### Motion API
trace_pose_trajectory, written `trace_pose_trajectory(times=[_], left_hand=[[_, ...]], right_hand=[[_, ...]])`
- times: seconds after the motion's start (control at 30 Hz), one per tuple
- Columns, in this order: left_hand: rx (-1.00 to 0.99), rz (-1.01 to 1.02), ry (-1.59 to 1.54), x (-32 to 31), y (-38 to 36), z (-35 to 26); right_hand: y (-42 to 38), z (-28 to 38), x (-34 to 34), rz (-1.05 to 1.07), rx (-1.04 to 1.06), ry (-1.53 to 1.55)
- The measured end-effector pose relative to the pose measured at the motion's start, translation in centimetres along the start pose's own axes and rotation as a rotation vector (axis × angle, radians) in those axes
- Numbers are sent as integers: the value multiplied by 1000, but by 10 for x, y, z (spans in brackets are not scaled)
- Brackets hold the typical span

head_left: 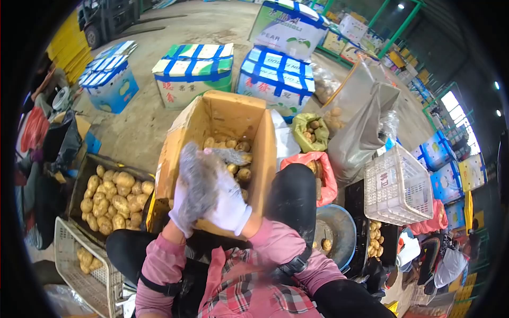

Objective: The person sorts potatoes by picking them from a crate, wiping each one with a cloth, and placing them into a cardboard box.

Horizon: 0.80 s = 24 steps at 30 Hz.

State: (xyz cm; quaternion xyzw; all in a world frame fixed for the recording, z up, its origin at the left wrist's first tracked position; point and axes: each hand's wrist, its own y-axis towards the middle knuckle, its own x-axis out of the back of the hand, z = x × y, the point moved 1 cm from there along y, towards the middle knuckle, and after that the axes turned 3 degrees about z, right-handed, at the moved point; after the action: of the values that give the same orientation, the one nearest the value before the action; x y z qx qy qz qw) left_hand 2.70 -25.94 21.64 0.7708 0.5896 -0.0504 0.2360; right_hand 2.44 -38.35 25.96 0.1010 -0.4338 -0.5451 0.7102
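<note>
An open cardboard box (238,114) stands between my knees, with several potatoes (244,175) in its bottom. Both hands wear white gloves with grey, blurred areas over the palm and fingers. My left hand (193,188) is over the box's left wall, its grey side facing up and smeared by motion. Close against it, over the box opening, my right hand (228,196) shows its white back. Grey fingers from the right hand reach out above the potatoes. Whether anything lies between the two hands is hidden.
On the left are a dark crate of potatoes (114,199) and a white plastic crate (79,270). Taped cartons (193,77) stand ahead. To the right are a green sack (310,132), a red bag (323,175), a blue basin (347,222) and a white basket (397,185).
</note>
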Motion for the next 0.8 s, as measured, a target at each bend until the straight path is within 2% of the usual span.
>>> trace_pose_trajectory(times=[0.03, 0.1, 0.13, 0.2, 0.23, 0.3, 0.33, 0.37, 0.43, 0.47, 0.5, 0.57, 0.6, 0.63, 0.7, 0.73, 0.77, 0.8], left_hand=[[37, -21, 203, -1, -4, -2], [96, -73, 316, 11, -4, 20], [125, -101, 324, 23, -4, 38], [-274, -73, 515, 10, -3, 28], [-567, 14, 901, -12, -3, -11], [12, 132, 688, -20, 9, -31], [0, 114, 701, -11, 14, -19], [-22, 94, 564, -9, 11, -6], [-75, 65, 288, -5, 6, 20], [-213, 87, 643, 11, -2, 43], [-355, 108, 996, 14, -7, 44], [-416, 39, 898, 4, -11, 28], [-448, 10, 850, -8, -9, 9], [-318, 37, 645, -8, -5, 3], [-77, 10, 211, -10, 3, -10], [125, 16, -170, -10, 8, -20], [207, -22, -233, -8, 6, -15], [286, -67, -301, -5, 5, -9]], right_hand=[[1, 2, 4, -53, 32, 37], [-6, -19, 7, 16, -293, 508], [5, -28, 18, 149, -357, 362], [22, -36, 41, 172, -508, 331], [26, -37, 46, 61, -614, 452], [14, -61, 35, -231, -524, 727], [0, -66, 36, -83, -260, 276], [-14, -72, 38, -73, 14, -174], [1, -20, 32, 6, -117, 127], [13, 1, 27, -83, 24, -274], [13, -8, 22, -38, -139, -188], [16, -34, 15, 65, -449, -20], [24, -39, 20, -7, -542, 242], [30, -46, 28, -40, -732, 444], [32, -42, 48, -118, -762, 270], [25, -55, 49, -192, -605, 331], [20, -53, 48, -258, -460, 387], [9, -49, 47, -236, -477, 381]])
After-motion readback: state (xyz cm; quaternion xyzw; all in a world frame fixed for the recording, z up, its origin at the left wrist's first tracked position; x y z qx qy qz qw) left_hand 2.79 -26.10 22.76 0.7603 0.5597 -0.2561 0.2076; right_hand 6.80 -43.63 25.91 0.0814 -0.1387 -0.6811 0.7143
